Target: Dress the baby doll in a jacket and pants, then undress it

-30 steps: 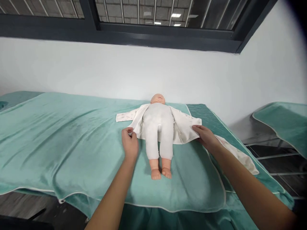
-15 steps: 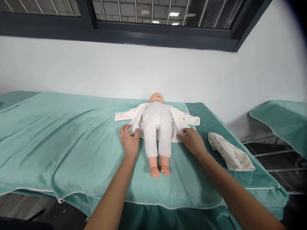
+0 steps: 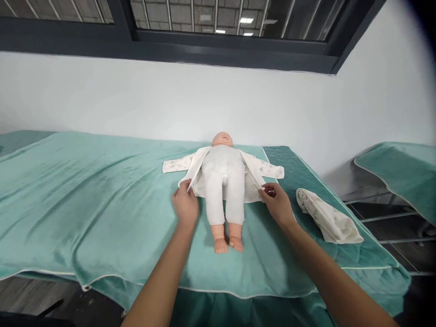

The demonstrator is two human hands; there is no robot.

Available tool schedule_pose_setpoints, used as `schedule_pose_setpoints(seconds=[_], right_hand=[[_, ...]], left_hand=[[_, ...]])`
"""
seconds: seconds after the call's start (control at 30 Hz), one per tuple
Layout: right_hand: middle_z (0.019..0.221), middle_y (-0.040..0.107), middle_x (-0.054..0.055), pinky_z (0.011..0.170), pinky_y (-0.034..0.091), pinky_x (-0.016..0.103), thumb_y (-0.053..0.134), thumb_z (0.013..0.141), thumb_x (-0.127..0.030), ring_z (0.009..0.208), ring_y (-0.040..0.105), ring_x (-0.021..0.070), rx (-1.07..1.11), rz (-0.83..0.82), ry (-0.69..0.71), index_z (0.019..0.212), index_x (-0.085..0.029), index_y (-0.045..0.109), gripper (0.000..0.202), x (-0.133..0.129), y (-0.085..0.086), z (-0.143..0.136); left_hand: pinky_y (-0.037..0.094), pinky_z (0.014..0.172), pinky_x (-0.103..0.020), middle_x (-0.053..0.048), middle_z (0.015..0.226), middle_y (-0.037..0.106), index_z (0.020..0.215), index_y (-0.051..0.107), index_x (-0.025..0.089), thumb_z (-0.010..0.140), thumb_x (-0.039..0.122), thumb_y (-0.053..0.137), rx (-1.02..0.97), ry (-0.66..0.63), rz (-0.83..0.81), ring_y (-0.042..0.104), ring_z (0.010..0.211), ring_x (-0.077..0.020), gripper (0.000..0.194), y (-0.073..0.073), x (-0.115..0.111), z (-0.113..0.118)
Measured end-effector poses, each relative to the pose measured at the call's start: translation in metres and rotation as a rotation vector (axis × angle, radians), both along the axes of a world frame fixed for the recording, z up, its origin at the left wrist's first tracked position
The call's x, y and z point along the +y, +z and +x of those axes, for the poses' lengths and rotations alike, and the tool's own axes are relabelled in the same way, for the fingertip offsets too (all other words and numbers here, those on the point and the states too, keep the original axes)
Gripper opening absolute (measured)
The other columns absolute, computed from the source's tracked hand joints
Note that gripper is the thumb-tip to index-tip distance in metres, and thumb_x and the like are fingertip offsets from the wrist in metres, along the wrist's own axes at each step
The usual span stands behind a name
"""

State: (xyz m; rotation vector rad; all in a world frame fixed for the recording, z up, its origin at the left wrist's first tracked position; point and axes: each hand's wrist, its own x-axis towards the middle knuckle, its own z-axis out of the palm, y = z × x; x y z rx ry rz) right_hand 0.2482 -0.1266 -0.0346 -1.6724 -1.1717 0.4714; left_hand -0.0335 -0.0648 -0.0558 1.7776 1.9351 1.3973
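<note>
A baby doll [image 3: 224, 175] with a white cloth body lies on its back, its bare feet toward me. Under it is spread a white printed baby shirt [image 3: 254, 164], front open, with the sleeves stretched out to both sides. My left hand [image 3: 185, 203] pinches the lower corner of the shirt's left front panel. On the other side, my right hand [image 3: 276, 202] has the lower edge of the right panel between thumb and fingers. The doll's arms are hidden, probably inside the sleeves, though I cannot tell.
A folded white printed cloth [image 3: 329, 218] lies at the right on the green bed cover [image 3: 102, 204]. Behind the bed rises a white wall [image 3: 153, 100] below a dark window frame [image 3: 221, 52]. Another green-covered surface [image 3: 405, 170] stands past a gap at the right.
Both hands have closed on the shirt's lower front edges. The left panel's edge is drawn slightly outward and lifted; my right hand has shifted a little to the right.
</note>
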Motion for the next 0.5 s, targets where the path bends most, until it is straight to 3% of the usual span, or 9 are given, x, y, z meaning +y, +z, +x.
schedule_pose_setpoints(seconds=[0.33,0.43,0.5], right_hand=[[0.093,0.065,0.004,0.07,0.048,0.031,0.065,0.081,-0.047,0.078,0.061,0.0176,0.078,0.061,0.004,0.1,-0.021,0.062,0.032,-0.013,-0.003,0.014],[0.103,0.067,0.008,0.078,0.051,0.036,0.061,0.084,-0.047,0.091,0.063,0.0225,-0.115,0.111,-0.025,0.105,-0.022,0.06,0.032,-0.022,0.001,0.031],[0.112,0.065,0.012,0.088,0.049,0.042,0.057,0.086,-0.044,0.104,0.061,0.0274,-0.389,0.109,-0.058,0.112,-0.021,0.06,0.034,-0.03,0.003,0.048]], left_hand=[[0.047,0.098,-0.041,-0.01,0.12,0.07,0.121,0.06,0.019,0.089,0.017,0.048,-0.023,-0.012,-0.014,0.064,0.114,-0.0274,0.035,0.005,-0.002,0.002],[0.046,0.1,-0.043,-0.01,0.122,0.068,0.122,0.059,0.018,0.088,0.021,0.051,-0.033,-0.015,-0.017,0.062,0.115,-0.0281,0.035,0.007,-0.003,0.001],[0.045,0.1,-0.044,-0.01,0.121,0.067,0.12,0.059,0.019,0.087,0.021,0.052,-0.038,-0.015,0.006,0.06,0.115,-0.0282,0.034,0.006,-0.003,0.001]])
